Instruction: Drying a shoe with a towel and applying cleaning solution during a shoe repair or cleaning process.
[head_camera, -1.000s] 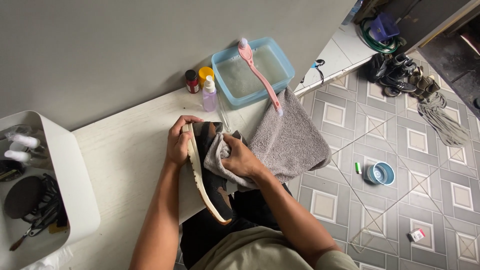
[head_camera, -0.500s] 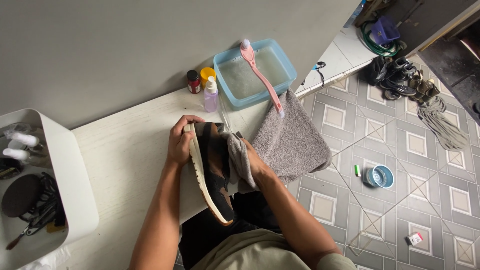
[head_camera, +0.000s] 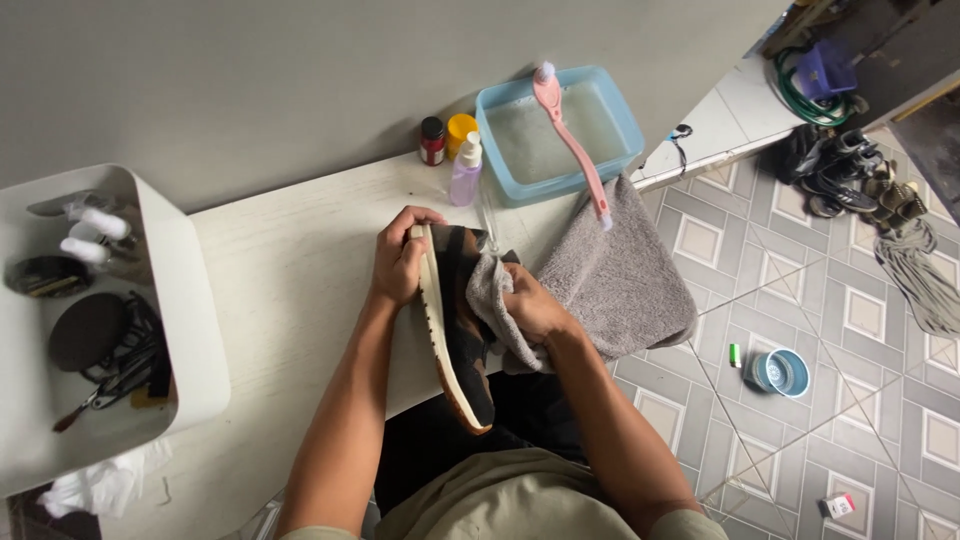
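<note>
A dark shoe (head_camera: 462, 345) with a pale sole lies on its side over the edge of the white table (head_camera: 290, 280). My left hand (head_camera: 400, 258) grips its toe end from the sole side. My right hand (head_camera: 528, 308) presses a grey towel (head_camera: 610, 275) against the shoe's upper; part of the towel is bunched around my fingers, the remainder spreads over the table corner.
A blue basin (head_camera: 560, 130) of water with a pink brush (head_camera: 572, 140) across it stands at the back. Next to it are a spray bottle (head_camera: 465, 172) and two small jars (head_camera: 446, 136). A white bin (head_camera: 95, 320) of tools sits left. Shoes (head_camera: 840, 170) and a small blue bowl (head_camera: 780, 372) lie on the tiled floor.
The shoe has turned so its dark upper faces up more. My right hand with the towel has slid along the upper toward the toe end.
</note>
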